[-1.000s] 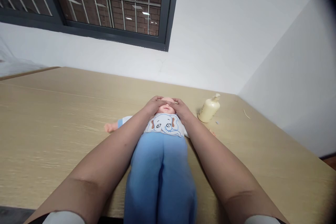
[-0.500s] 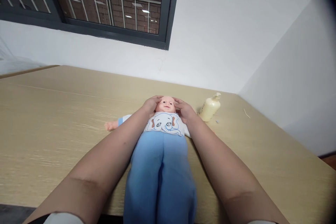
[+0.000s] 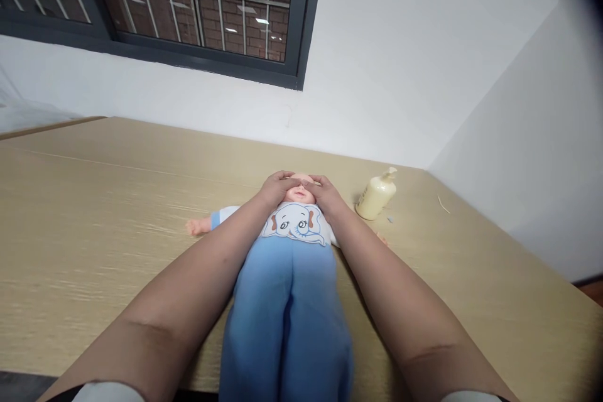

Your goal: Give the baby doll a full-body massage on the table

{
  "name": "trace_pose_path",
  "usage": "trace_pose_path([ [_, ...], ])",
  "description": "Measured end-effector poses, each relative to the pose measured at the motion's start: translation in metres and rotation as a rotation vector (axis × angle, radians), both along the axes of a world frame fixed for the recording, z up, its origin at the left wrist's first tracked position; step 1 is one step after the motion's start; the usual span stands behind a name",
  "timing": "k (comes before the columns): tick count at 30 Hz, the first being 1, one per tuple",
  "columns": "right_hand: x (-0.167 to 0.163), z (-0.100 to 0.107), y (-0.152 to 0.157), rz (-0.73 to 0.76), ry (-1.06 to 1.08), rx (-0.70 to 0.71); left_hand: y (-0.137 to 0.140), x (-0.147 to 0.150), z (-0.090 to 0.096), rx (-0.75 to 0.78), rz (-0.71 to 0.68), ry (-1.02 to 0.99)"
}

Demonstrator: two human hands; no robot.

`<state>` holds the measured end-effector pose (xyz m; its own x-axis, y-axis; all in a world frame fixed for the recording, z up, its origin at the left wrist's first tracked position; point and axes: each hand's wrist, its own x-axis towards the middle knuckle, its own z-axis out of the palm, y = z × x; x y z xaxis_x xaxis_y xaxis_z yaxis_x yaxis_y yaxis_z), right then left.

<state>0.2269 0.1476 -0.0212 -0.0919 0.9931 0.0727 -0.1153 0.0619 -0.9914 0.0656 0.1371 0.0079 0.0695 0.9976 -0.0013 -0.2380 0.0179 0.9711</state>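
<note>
A baby doll [image 3: 292, 276] lies on its back on the wooden table, its legs toward me. It wears blue trousers and a white top with an elephant face on the chest. My left hand [image 3: 277, 188] cups one side of the doll's head, its thumb across the eye area. On the other side my right hand [image 3: 326, 193] does the same, and the two thumbs nearly meet at the middle of the face. The doll's mouth shows below the thumbs; its eyes are hidden. One doll arm reaches out to the left, and the other is mostly behind my right forearm.
A pale yellow pump bottle [image 3: 375, 196] stands right of the doll. A tiny bluish scrap [image 3: 390, 220] and a thin pale strip [image 3: 443, 204] lie on the table [image 3: 117, 201]. White walls and a barred window [image 3: 198, 6] rise behind it.
Both thumbs have moved inward from the sides of the doll's head to over its eyes, which were visible before. The doll and bottle stay in place.
</note>
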Motion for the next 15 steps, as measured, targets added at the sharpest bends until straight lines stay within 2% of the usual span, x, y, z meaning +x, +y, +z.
trace_pose_path([
  [4,0.002,0.004,-0.003,0.024,0.046,-0.012,0.003,0.000,-0.002,0.018,-0.018,0.012],
  [9,0.008,0.012,-0.013,0.179,0.094,-0.044,0.002,-0.004,-0.004,0.025,-0.129,0.009],
  [12,0.013,0.011,-0.015,0.257,-0.024,-0.024,-0.001,-0.012,-0.004,0.008,-0.222,0.018],
  [15,0.018,0.007,-0.012,0.267,-0.198,0.001,-0.001,-0.022,-0.004,0.005,-0.355,0.044],
])
